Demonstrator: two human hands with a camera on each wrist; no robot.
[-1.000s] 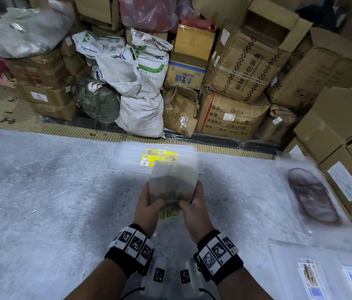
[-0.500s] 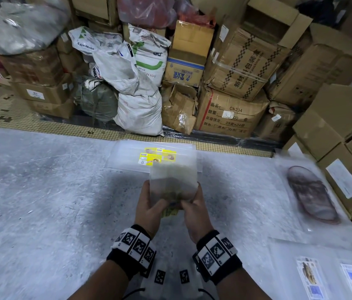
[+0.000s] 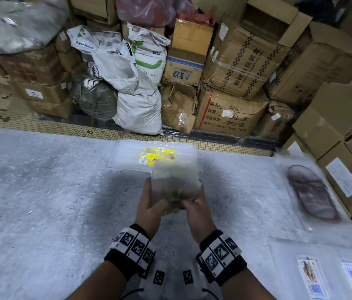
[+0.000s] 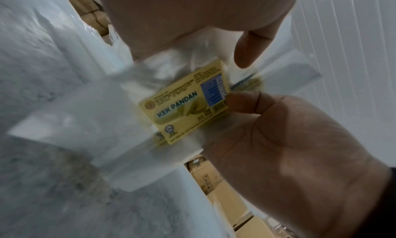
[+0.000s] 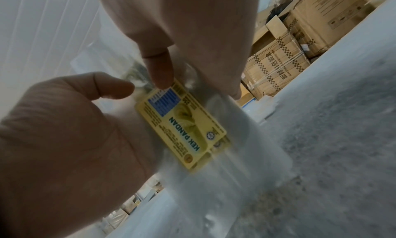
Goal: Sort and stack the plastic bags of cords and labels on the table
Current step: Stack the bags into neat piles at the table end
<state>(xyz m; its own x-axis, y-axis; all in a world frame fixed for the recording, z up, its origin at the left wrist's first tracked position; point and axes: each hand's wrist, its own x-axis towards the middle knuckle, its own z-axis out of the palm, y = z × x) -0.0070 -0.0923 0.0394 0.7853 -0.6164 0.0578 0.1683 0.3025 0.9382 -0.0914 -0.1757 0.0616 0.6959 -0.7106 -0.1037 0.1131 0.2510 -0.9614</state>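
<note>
Left hand (image 3: 149, 207) and right hand (image 3: 195, 210) — a clear plastic bag (image 3: 174, 180) of yellow "KEK PANDAN" labels (image 4: 188, 104) is pinched between both, above the grey surface (image 3: 41, 191).

A storeroom or warehouse packing area: taped cardboard boxes (image 3: 233, 68) w/ printed Chinese text are stacked against woven sacks (image 3: 137, 105) and plastic-wrapped bundles (image 3: 17, 27) on a tiled floor (image 3: 30, 118), behind a worn grey work table (image 3: 41, 202).
</note>
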